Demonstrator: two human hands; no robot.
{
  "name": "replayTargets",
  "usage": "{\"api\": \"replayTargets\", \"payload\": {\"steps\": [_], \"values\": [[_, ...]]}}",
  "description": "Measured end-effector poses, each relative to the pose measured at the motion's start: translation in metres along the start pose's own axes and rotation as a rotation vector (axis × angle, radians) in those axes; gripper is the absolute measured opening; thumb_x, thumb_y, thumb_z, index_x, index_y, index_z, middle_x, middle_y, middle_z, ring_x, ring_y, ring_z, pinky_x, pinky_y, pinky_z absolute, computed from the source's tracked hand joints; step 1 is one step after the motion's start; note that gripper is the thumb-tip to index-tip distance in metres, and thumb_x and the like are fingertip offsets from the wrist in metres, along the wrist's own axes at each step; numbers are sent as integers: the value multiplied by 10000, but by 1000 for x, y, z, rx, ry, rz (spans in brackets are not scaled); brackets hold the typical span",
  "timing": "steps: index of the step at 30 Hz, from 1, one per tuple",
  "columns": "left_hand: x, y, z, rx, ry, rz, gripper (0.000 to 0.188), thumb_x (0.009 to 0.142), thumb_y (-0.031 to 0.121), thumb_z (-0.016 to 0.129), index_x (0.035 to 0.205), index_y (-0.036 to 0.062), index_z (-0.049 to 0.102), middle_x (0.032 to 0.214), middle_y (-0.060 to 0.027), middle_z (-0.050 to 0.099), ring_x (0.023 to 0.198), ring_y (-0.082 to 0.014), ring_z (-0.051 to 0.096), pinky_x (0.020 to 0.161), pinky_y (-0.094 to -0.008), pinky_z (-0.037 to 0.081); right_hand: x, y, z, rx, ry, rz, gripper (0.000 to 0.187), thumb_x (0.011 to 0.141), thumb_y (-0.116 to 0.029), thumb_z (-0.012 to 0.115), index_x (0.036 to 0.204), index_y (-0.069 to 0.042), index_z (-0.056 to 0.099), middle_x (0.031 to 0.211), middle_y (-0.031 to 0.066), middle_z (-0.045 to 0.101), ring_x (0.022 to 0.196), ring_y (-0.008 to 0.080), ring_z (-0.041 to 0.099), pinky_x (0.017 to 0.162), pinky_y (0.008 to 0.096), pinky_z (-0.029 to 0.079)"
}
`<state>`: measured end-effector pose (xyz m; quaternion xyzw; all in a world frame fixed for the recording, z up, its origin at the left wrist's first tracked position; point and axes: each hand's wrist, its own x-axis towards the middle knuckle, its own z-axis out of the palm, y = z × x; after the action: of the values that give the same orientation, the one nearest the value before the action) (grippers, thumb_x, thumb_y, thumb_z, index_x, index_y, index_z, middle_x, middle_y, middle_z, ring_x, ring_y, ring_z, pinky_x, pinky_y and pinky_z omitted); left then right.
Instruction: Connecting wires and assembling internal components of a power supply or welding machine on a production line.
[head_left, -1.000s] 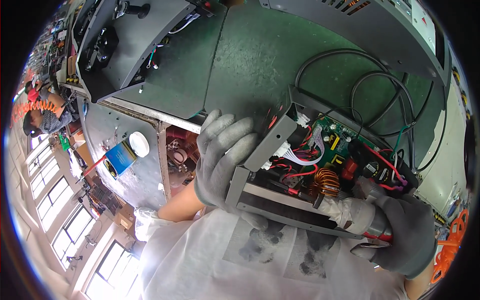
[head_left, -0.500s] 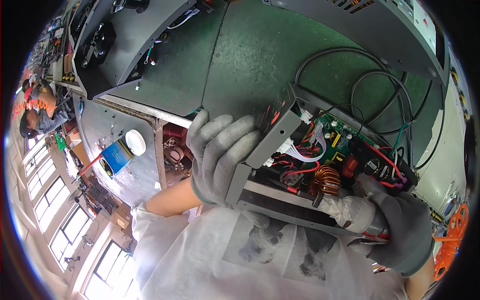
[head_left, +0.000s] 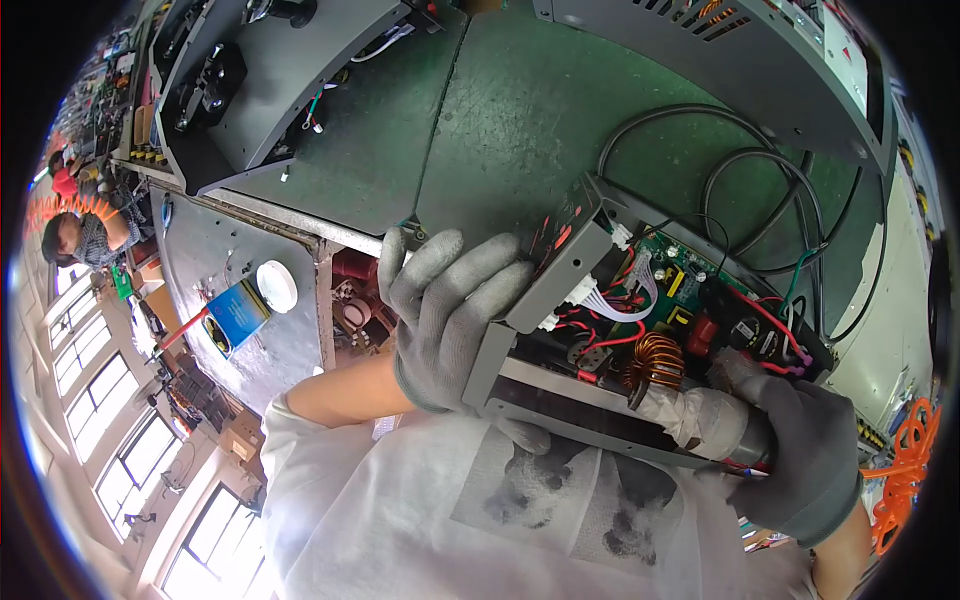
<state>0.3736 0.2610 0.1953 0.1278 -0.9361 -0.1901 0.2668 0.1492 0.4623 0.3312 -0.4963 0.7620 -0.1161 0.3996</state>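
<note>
An open grey metal case sits tilted in front of me, its green circuit board, copper-wound coil and red and white wires exposed. My left hand, in a grey glove, grips the case's left end panel, fingers over the outside and thumb beneath the lower edge. In my right hand, also gloved, is a dark-bodied tool with a nose wrapped in white tape; its exact kind I cannot make out. That nose lies along the case's near side, its front end by the coil.
Green worktop carries a looped black cable and large grey housings at far left and far right. On a metal side table stand a blue can and white lid. Orange coiled hose hangs right.
The whole view has shifted slightly. My right hand has turned a little round the tool, covering more of its red-marked lower side. The left hand keeps its hold on the case.
</note>
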Motion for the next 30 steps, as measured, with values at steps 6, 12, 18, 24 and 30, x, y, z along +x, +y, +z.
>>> {"api": "replayTargets", "payload": {"steps": [6, 12, 18, 24, 30], "values": [[7, -3, -3, -110, -84, 68, 1139, 698, 968, 248, 1159, -12, 601, 1197, -184, 604, 1145, -376, 467, 1077, -589, 236, -16, -5, -2, -87, 75, -14, 598, 566, -218, 799, 1111, -50, 622, 798, 94, 683, 592, 287, 636, 536, 386, 505], [0, 1, -23, 53, -142, 68, 1159, 694, 976, 192, 1165, 7, 620, 1230, -165, 588, 1199, -366, 425, 1088, -604, 192, -8, 4, -8, -82, 26, -59, 580, 566, -231, 781, 1103, -61, 639, 689, 74, 646, 581, 285, 630, 523, 385, 497], [24, -36, -38, -200, -17, 28, 1051, 772, 908, 253, 1173, 14, 635, 1227, -180, 599, 1236, -372, 446, 1144, -569, 157, -14, 27, -79, 41, 38, -102, 557, 559, -213, 789, 1081, -52, 677, 752, 104, 695, 653, 278, 684, 592, 361, 532], [129, -79, 0, -123, 73, -119, 935, 703, 541, 776, 1406, 23, 442, 1305, -176, 533, 1220, -339, 484, 1058, -510, 321, 23, 65, -136, -554, 727, -336, 596, 639, -45, 681, 1231, -16, 619, 852, 118, 678, 755, 202, 656, 719, 325, 527], [174, -76, 25, 365, 48, -169, 1029, 609, 618, 816, 1413, 91, 447, 1273, -157, 550, 1181, -340, 502, 970, -499, 369, 94, 77, -165, -274, 430, -111, 522, 564, -164, 733, 1056, 5, 683, 693, 140, 595, 623, 236, 581, 646, 351, 490]]}}
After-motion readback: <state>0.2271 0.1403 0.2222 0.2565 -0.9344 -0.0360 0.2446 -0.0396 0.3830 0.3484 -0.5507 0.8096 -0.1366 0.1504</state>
